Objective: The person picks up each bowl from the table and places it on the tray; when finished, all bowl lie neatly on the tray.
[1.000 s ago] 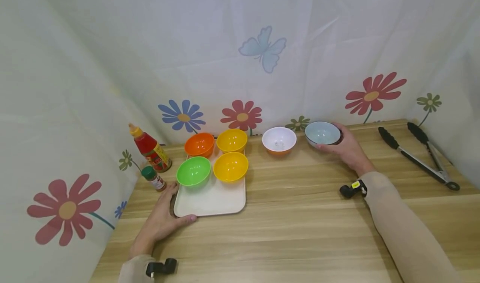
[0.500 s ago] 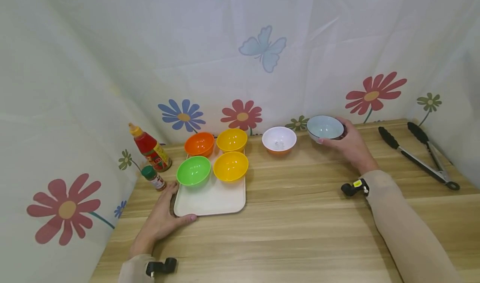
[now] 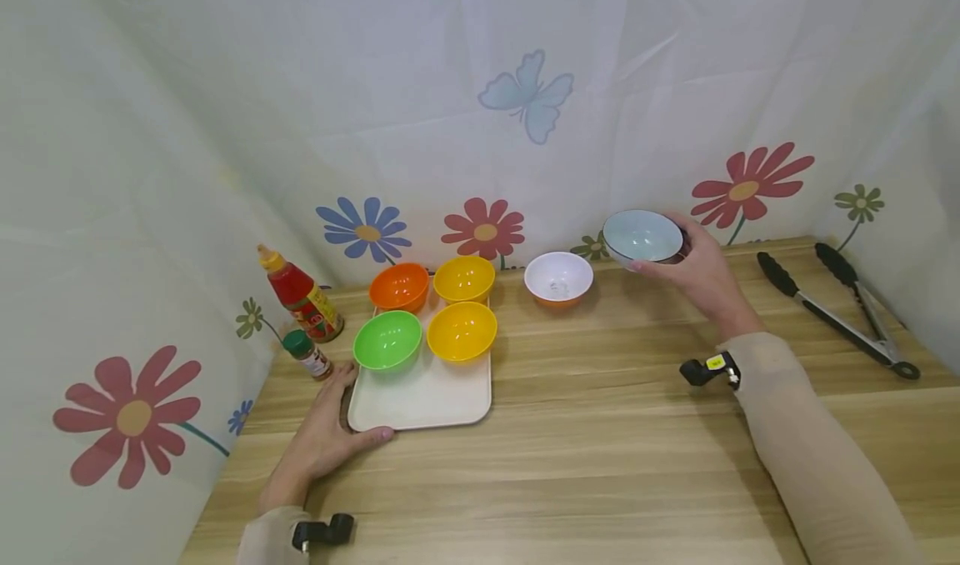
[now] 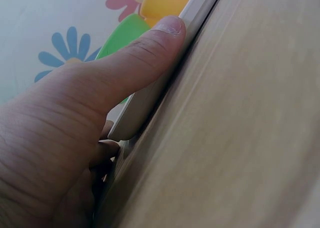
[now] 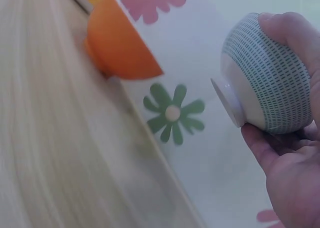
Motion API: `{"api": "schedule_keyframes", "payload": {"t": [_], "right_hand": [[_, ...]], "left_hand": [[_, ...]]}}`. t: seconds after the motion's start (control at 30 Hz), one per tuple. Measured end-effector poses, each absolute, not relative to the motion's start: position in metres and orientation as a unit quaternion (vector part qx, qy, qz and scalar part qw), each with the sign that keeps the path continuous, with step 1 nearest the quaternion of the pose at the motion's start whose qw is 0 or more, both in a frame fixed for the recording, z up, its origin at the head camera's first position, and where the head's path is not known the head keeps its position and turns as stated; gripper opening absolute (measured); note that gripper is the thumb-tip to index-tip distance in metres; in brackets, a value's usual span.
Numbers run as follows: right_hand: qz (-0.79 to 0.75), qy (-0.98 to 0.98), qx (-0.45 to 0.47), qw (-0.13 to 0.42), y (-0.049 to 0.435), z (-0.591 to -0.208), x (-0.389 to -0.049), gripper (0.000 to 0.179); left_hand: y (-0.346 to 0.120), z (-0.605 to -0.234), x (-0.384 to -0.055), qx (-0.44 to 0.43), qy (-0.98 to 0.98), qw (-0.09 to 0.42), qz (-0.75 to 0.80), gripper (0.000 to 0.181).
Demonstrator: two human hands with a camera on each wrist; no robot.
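Observation:
My right hand grips a bowl at its right side, thumb near the rim and fingers low toward the foot. The bowl is pale blue inside, with a green dashed pattern outside; it hangs above the table's back edge, slightly tilted. In the head view my left hand rests at the near left corner of a white tray, thumb straight along the front edge, the other fingers along the left side. On the tray stand a green bowl, an orange bowl and two yellow bowls.
A bowl, white inside and orange outside, stands between tray and right hand. A red sauce bottle and a green-capped spice jar stand left of the tray. Black-tipped tongs lie at the right. A flowered curtain borders the table.
The patterned bowl has risen off the table in my right hand, first drifting slightly right, then back left. My left hand and the tray stay where they were.

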State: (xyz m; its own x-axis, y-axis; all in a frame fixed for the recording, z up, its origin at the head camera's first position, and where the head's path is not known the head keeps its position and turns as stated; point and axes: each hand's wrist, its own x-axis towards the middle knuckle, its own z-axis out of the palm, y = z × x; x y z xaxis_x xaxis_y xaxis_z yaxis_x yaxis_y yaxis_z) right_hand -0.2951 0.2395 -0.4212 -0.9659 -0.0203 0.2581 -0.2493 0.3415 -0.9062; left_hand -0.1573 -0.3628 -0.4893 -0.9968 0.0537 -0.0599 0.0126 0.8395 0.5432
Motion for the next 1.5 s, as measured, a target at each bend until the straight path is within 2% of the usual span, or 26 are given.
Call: {"api": "schedule_keyframes", "payload": {"t": [0.53, 1.5], "right_hand": [[0.610, -0.770, 0.156, 0.102, 0.191, -0.402, -0.280, 0.095], [0.629, -0.734, 0.254, 0.040, 0.084, -0.394, -0.254, 0.099]], "left_hand": [[-0.361, -0.490, -0.157, 0.018, 0.960, 0.034, 0.278, 0.138], [-0.364, -0.492, -0.158, 0.024, 0.959, 0.030, 0.280, 0.137]]}}
